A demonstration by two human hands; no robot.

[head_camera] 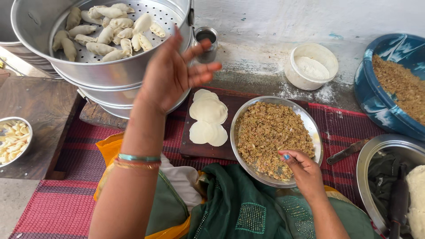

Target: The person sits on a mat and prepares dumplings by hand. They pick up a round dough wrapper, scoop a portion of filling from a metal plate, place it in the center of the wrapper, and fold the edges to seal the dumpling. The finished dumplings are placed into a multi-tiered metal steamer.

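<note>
My left hand (175,73) is raised with fingers spread and nothing in it, hovering in front of a stacked metal steamer (110,75) whose perforated tray holds several folded raw dumplings (104,33). My right hand (301,170) rests at the near rim of a steel plate (313,130) heaped with brownish minced filling (270,132), fingertips pinched at the filling. Round flat dough wrappers (207,117) lie overlapped on a dark wooden board (199,150) between the two hands.
A white bowl of flour (311,66) and a small steel cup (207,42) stand at the back. A blue tub of more filling (394,88) is at right, a steel basin with dough (398,186) below it, a knife (349,150) between. A small steel bowl (13,139) sits left.
</note>
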